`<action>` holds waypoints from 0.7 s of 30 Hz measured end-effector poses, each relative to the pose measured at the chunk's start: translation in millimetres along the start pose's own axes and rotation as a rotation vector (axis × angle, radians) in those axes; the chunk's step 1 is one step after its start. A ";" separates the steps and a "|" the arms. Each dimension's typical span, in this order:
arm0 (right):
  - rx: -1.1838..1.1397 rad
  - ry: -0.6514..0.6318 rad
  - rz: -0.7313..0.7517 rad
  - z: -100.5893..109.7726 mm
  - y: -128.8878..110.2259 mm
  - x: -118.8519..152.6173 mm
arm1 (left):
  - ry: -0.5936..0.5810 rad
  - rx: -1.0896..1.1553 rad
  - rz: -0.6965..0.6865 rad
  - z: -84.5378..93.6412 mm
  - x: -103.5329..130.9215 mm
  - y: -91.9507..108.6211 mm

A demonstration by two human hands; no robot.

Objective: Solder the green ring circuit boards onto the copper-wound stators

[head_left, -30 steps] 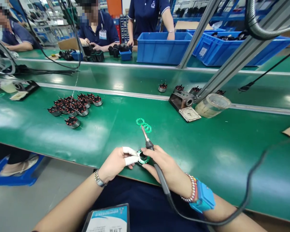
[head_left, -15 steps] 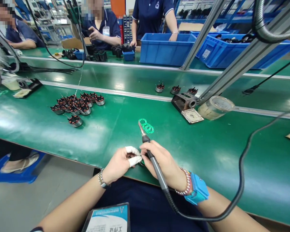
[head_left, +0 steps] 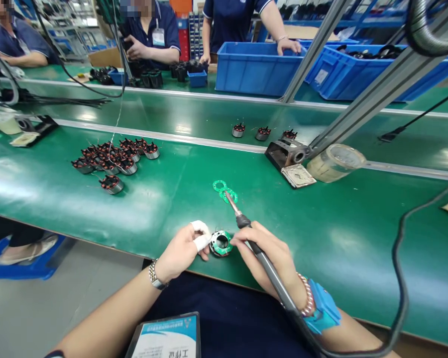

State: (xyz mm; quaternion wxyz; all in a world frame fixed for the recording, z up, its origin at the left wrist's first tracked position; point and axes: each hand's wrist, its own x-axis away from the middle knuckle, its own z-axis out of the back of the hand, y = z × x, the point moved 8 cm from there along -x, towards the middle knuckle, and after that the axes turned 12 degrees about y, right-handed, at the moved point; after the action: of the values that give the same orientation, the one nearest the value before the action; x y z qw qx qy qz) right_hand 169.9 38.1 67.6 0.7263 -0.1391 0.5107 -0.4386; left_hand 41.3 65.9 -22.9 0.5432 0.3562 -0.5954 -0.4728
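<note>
A round motor part topped with a green ring board (head_left: pixel 221 242) sits at the table's near edge. My left hand (head_left: pixel 186 246), with white covers on thumb and forefinger, pinches its left side. Just to the right, my right hand (head_left: pixel 267 251) holds a soldering iron (head_left: pixel 263 258), whose tip points forward over loose green ring boards (head_left: pixel 228 195). The right fingertips are close to the part's right edge; whether they touch it I cannot tell.
Several copper-wound parts (head_left: pixel 112 156) stand at the left. An iron stand (head_left: pixel 287 153), a solder pad (head_left: pixel 297 176) and a cloudy tub (head_left: pixel 336 163) are at the right. Blue bins (head_left: pixel 257 72) and co-workers are across the table. The iron's cable (head_left: pixel 399 258) loops at the right.
My right hand has moved right with the iron, uncovering the ring board on the part. The co-worker's hand has risen to the blue bin's rim.
</note>
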 end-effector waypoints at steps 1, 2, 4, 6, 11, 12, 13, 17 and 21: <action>0.000 0.000 0.001 4.4 -2.2 1.4 | 0.003 -0.007 -0.003 0.2 -0.2 -0.1; 0.001 -0.004 0.012 8.4 -4.8 3.0 | 0.005 -0.013 -0.005 0.4 -0.3 -0.2; 0.007 -0.007 0.050 16.1 -11.0 5.8 | 0.005 -0.021 -0.009 0.2 -0.3 -0.3; 0.009 -0.006 0.060 22.3 -14.3 7.8 | 0.005 -0.028 -0.008 -0.2 -0.2 -0.5; -0.044 -0.049 -0.012 22.3 -11.0 11.6 | 0.025 -0.021 0.002 0.6 -0.4 -1.4; -0.052 -0.062 -0.020 20.6 -10.3 12.4 | 0.027 -0.021 0.002 0.7 -0.4 -1.4; -0.057 -0.070 -0.026 19.1 -9.7 13.0 | 0.027 -0.022 0.001 0.8 -0.3 -1.3; -0.072 -0.085 -0.019 16.5 -10.6 13.9 | 0.026 -0.037 -0.019 0.3 0.3 0.6; -0.052 -0.106 0.008 15.9 -14.7 13.2 | 0.057 -0.048 -0.053 0.2 0.8 4.0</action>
State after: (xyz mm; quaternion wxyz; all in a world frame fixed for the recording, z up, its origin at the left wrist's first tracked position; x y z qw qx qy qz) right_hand 177.6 15.4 75.9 0.7501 -0.1790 0.4835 -0.4142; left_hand 41.3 66.5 -18.8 0.5556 0.3721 -0.5586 -0.4907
